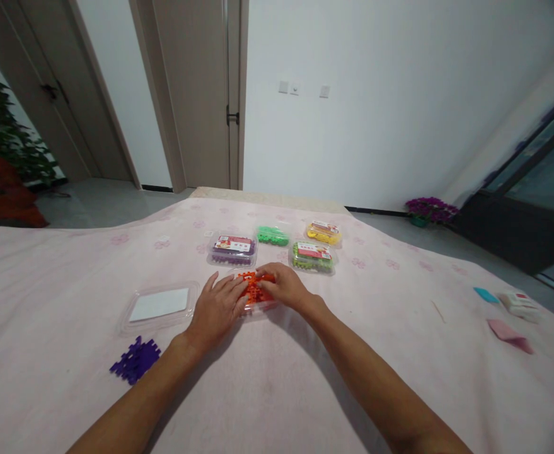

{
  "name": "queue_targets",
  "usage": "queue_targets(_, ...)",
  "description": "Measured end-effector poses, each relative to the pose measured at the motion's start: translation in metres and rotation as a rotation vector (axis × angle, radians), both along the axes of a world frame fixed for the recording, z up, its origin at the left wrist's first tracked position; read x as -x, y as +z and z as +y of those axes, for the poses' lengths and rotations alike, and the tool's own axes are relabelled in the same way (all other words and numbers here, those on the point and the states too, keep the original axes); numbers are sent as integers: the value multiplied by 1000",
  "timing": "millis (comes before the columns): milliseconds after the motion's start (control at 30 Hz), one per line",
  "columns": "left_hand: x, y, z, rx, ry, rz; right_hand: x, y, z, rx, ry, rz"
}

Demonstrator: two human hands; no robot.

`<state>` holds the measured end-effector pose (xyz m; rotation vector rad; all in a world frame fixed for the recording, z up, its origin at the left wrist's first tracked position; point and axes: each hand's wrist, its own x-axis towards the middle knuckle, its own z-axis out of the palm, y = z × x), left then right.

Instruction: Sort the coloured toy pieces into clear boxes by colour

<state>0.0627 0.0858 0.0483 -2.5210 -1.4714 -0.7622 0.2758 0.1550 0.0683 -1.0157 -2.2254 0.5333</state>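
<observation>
Both of my hands rest on a clear plastic box of orange building pieces (254,291) in the middle of the pink cloth-covered table (277,378). My left hand (217,309) lies flat with fingers stretched over the box's left side. My right hand (283,285) is curled over the right side, fingers pressed on the orange pieces. A clear lid with a white label (159,306) lies upside down just left of my left hand. A flat cluster of dark purple pieces (135,360) sits loose on the cloth by my left forearm.
Behind the orange box stand a closed box of purple pieces (232,249), a green cluster (272,236), a box of green pieces (312,257) and a yellow one (324,232). At right lie a teal item (486,294), a white packet (517,304) and a pink piece (510,333).
</observation>
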Motion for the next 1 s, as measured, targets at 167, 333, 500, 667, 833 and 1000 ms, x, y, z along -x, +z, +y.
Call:
queue_targets(167,0,5,2,17,-1,28,-20,7,-8,-50,-148,-84)
queue_targets(333,-2,8,0,45,1,72,-28,12,-14,-39,-105,-154)
queue_targets(500,-2,7,1,58,-6,57,-24,11,-8,-48,-86,-139)
queue_targets(667,-1,5,4,60,-18,41,-27,8,-3,193,-77,132)
queue_targets(833,-2,8,4,77,-18,54,-29,17,2,555,-97,476)
queue_targets(1000,-2,9,2,72,-19,64,-28,14,29,369,-241,510)
